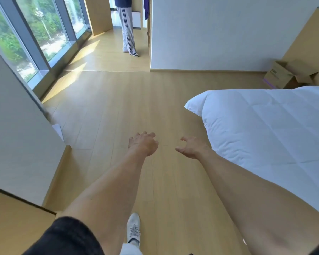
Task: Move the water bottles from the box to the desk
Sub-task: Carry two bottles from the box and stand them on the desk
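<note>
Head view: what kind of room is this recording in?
Most likely a bedroom, perhaps in a hotel or apartment. A bed with a white duvet fills the right side, floor-to-ceiling windows line the left, and an open cardboard box sits on the wood floor by the far wall.

Floor (pixel 133 100): light honey-tan wood planks, fine lengthwise grain; duvet (pixel 265 129) at the floor's right edge: plain white, faint quilted squares; cardboard box (pixel 280 75) at the floor's far right corner: brown, dark print, purple strip along its base; trousers (pixel 127 28) of a person at the floor's far end: pale grey, dark side stripes; shoe (pixel 133 229) at the floor's near edge: off-white, grey laces; sleeve (pixel 66 238): black.
</note>
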The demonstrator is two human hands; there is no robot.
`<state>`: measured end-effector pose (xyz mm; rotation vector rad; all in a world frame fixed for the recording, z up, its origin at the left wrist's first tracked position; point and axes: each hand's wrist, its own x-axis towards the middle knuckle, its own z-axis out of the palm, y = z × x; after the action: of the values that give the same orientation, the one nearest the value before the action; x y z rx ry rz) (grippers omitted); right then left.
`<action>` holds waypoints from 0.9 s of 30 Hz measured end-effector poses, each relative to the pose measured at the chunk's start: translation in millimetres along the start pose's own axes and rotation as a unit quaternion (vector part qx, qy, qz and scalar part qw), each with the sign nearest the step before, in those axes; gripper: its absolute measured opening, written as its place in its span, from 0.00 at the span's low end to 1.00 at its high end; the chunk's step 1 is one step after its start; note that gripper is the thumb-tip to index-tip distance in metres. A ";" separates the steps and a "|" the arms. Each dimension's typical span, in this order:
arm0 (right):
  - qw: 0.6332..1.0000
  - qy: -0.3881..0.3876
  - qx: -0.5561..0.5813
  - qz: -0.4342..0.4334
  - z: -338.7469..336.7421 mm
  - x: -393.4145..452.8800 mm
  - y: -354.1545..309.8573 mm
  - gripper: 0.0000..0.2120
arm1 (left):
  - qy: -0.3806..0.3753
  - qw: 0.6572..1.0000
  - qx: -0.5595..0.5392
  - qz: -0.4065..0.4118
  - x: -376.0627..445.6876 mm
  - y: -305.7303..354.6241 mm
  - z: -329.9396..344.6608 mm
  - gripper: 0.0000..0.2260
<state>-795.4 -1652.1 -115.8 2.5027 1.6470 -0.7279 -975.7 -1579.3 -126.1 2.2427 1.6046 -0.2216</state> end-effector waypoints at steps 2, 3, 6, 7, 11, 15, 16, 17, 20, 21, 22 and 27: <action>1.000 0.001 0.014 0.011 -12.8 34.0 -13.0 0.32 | 0.000 1.000 0.005 0.011 39.6 -8.8 -16.6 0.22; 1.000 0.001 0.019 0.016 -21.2 52.7 -21.5 0.32 | 0.000 1.000 0.006 0.017 61.4 -13.5 -27.4 0.22; 0.999 0.006 0.017 0.028 -46.1 99.7 -46.4 0.31 | -0.002 0.999 0.011 0.035 119.5 -27.2 -57.8 0.22; 0.999 0.009 0.015 0.030 -51.8 112.2 -52.4 0.31 | 0.001 0.999 0.015 0.037 134.4 -30.9 -65.8 0.22; 0.999 0.014 0.011 0.044 -78.1 167.2 -74.9 0.32 | -0.008 0.998 0.019 0.052 198.6 -40.2 -97.5 0.22; 0.998 0.006 0.016 0.058 -97.7 219.1 -87.1 0.32 | -0.013 0.998 0.024 0.060 255.5 -43.9 -112.9 0.22; 0.998 0.000 0.016 0.060 -101.6 232.9 -89.3 0.32 | -0.016 0.998 0.024 0.061 270.4 -44.9 -116.2 0.22; 0.998 -0.003 0.016 0.060 -104.2 244.6 -90.9 0.32 | -0.018 0.998 0.025 0.062 282.9 -45.5 -118.6 0.22; 0.998 -0.002 0.006 0.056 -118.1 291.4 -95.2 0.32 | -0.018 0.998 0.028 0.059 330.3 -44.2 -131.0 0.22; 0.999 -0.002 -0.005 0.052 -124.7 306.7 -96.9 0.31 | -0.017 0.998 0.030 0.056 346.7 -43.8 -135.8 0.22; 0.999 -0.003 -0.012 0.048 -130.8 320.3 -98.7 0.31 | -0.015 0.998 0.031 0.055 361.8 -43.6 -140.2 0.22; 0.999 -0.006 0.040 0.026 -166.2 422.0 -106.0 0.30 | -0.003 0.999 0.037 0.028 453.2 -36.0 -174.4 0.22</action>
<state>-695.9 -1197.1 -121.5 2.5788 1.5727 -0.8183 -871.4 -1103.7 -126.6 2.3368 1.5520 -0.2750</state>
